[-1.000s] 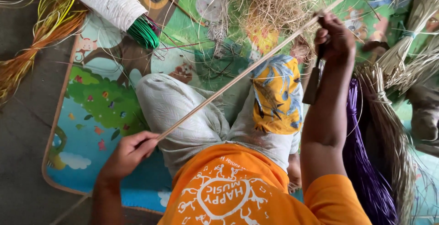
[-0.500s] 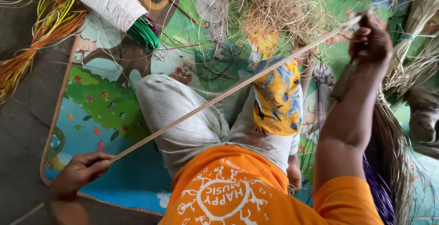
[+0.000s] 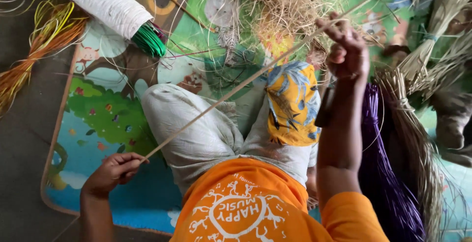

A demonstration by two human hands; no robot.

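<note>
I sit cross-legged on a colourful play mat (image 3: 103,119). A long thin pale reed strip (image 3: 231,92) stretches diagonally across my lap. My left hand (image 3: 114,170) pinches its lower end near my left knee. My right hand (image 3: 346,50) is raised at the upper right and grips the same strip further up, with a dark tool (image 3: 325,107) hanging below the wrist. A yellow and blue patterned cloth (image 3: 292,102) covers my right knee.
A white roll with green strands at its end (image 3: 105,6) lies at the top left. Orange and yellow strands (image 3: 34,50) lie on the left floor. A purple bundle (image 3: 386,173) and dry straw bundles (image 3: 418,139) lie on the right; loose straw (image 3: 285,6) lies ahead.
My left hand drew out to the left along the strip, then came back toward my knee. My right hand swung right and returned a little, still on the strip.
</note>
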